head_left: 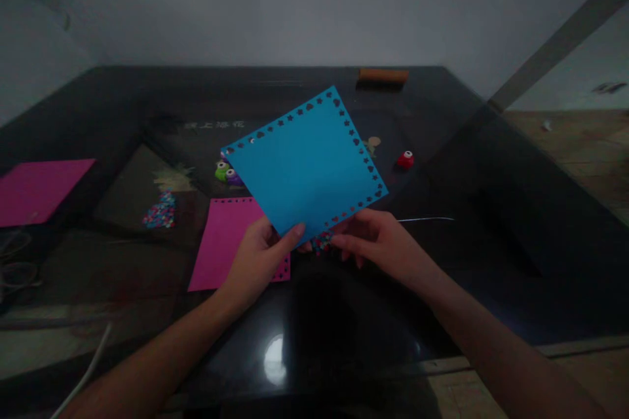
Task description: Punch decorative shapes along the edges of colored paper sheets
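Note:
A blue paper sheet [304, 167] with small shapes punched along three edges is raised above the table, tilted. My left hand [260, 252] pinches its lower left corner, thumb on top. By the sheet's lower right edge is my right hand [376, 239], its fingers loosely bent and apart, some partly hidden behind the paper. Small coloured punched bits [322, 242] lie between my hands under the sheet. Beneath my left hand rests a pink sheet [223, 236] with punched edges. Green [221, 171] and purple [234, 177] craft punches show past the blue sheet's left corner.
A red craft punch [405, 159] sits to the right, and a brown roll [383, 75] lies at the back. On the left are another pink sheet [44, 190] and a pile of coloured bits [161, 211]. A thin white strip [427, 219] lies right of my hand on the dark glossy table [466, 262].

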Motion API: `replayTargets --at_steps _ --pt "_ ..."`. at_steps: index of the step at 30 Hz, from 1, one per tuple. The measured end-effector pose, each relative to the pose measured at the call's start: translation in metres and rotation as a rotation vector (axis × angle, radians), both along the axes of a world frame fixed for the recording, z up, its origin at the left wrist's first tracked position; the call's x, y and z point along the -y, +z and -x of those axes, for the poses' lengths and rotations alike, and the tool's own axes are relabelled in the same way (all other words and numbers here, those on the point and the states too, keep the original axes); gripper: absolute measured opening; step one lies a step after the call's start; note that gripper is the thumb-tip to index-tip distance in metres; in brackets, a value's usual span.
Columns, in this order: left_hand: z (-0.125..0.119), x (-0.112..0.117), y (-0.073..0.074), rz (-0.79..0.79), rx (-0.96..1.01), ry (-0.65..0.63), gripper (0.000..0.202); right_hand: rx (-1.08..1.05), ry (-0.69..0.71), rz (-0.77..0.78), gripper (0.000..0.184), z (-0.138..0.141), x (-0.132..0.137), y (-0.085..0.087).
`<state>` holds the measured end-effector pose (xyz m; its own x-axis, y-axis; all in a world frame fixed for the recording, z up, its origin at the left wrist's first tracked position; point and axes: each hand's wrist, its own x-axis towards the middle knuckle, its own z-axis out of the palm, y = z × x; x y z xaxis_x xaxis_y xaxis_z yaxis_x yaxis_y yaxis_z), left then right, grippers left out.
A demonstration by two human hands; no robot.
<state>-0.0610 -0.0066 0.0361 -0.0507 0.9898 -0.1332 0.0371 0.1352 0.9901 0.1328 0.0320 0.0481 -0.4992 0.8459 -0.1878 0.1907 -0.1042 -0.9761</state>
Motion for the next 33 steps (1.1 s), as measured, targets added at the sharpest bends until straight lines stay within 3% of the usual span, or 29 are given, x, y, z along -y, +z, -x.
replayTargets --at_steps 6,18,27,33 --pt "-0.0028 0.0021 0.0027 -0.022 -0.104 -0.038 0.016 -0.112 -0.109 0.109 0.021 0.0074 0.0067 -0.0093" --pt "-0.0040 0.0072 0.0015 -0.074 -0.212 -0.095 0.010 -0.162 -0.120 0.139 0.023 0.0082 0.0078 -0.0079" --pt "-0.0014 0.0088 0.0012 -0.058 -0.208 -0.036 0.023 -0.156 -0.101 0.125 0.019 0.0091 0.0096 -0.0062" --pt "0.0002 0.0041 -0.0016 0.029 -0.093 -0.121 0.032 -0.188 -0.093 0.144 0.021 0.0094 0.0104 -0.0102"
